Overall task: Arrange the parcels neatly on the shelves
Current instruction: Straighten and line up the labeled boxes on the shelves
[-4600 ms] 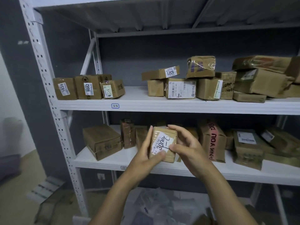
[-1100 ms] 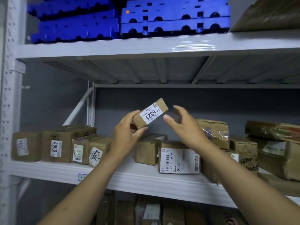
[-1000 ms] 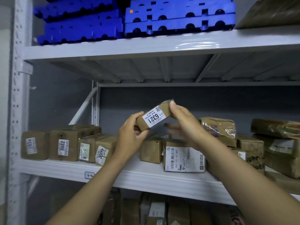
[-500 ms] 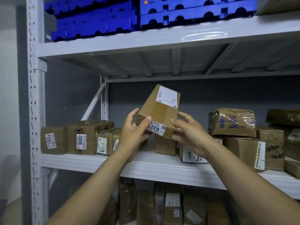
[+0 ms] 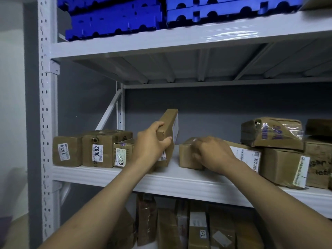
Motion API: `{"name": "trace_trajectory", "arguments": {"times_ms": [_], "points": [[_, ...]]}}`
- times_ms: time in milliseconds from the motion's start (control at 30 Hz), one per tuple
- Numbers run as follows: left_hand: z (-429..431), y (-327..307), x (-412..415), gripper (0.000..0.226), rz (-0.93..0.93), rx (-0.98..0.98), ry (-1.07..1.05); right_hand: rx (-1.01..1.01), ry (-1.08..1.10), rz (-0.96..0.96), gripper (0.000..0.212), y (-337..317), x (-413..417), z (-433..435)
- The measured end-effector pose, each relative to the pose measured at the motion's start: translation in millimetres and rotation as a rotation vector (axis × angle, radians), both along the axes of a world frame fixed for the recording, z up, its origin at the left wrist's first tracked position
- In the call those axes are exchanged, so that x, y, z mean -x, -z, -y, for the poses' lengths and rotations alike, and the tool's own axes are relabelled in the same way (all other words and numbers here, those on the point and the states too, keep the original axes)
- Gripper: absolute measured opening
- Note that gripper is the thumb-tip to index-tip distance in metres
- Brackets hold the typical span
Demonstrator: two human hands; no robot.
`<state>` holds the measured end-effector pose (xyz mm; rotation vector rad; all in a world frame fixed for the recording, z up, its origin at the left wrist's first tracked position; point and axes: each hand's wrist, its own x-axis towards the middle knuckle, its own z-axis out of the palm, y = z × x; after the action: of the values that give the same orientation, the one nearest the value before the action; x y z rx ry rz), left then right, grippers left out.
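On the white middle shelf point(image 5: 179, 181), my left hand point(image 5: 150, 143) grips a flat brown parcel point(image 5: 169, 126) that stands on its edge, tilted slightly, with its white label facing right. It stands just right of a row of labelled parcels: 1834 point(image 5: 66, 151), 9082 point(image 5: 98, 150) and a smaller one point(image 5: 123, 155). My right hand point(image 5: 212, 153), blurred, lies over a small brown box point(image 5: 186, 157) with its fingers bent down over the box's front. Behind that hand a parcel with a large white label point(image 5: 248, 156) is partly hidden.
Further right sit a plastic-wrapped parcel point(image 5: 273, 132) on a labelled box point(image 5: 284, 168). Blue plastic pallets point(image 5: 115, 18) fill the top shelf. Several parcels point(image 5: 197, 229) stand on the lower shelf. The perforated rack post point(image 5: 45, 105) rises at the left.
The flat parcel has gone from held in the air by both hands to standing on edge on the shelf. My right hand has let it go and moved onto the small box.
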<state>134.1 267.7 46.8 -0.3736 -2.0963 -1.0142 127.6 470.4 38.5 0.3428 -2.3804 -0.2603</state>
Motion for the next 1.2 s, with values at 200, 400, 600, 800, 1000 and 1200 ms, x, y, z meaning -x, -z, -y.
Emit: {"name": "trace_trajectory", "arguments": {"times_ms": [200,400,600,800,1000,1200], "points": [[-2.4,12.1,15.5,0.065,0.140,0.250,-0.011,-0.157,0.059,0.110,0.048,5.9,4.8,-1.2],[0.5,17.3,24.7,0.064,0.054,0.456,-0.153,-0.209,0.070,0.087,0.041,4.6,4.2,-11.1],[3.9,15.4,31.2,0.064,0.043,0.477,-0.328,-0.143,0.071,0.096,0.043,4.4,1.0,-14.4],[-1.3,18.6,33.3,0.060,0.098,0.427,-0.303,0.038,-0.028,0.159,0.047,0.4,1.0,-24.7],[-18.2,12.0,24.2,0.062,-0.053,0.644,-0.360,0.078,-0.050,0.112,0.056,2.0,-1.2,-40.2],[-77.6,13.7,33.3,0.048,-0.165,0.479,-0.024,0.136,0.008,0.056,0.056,10.4,-9.4,-68.1]]}}
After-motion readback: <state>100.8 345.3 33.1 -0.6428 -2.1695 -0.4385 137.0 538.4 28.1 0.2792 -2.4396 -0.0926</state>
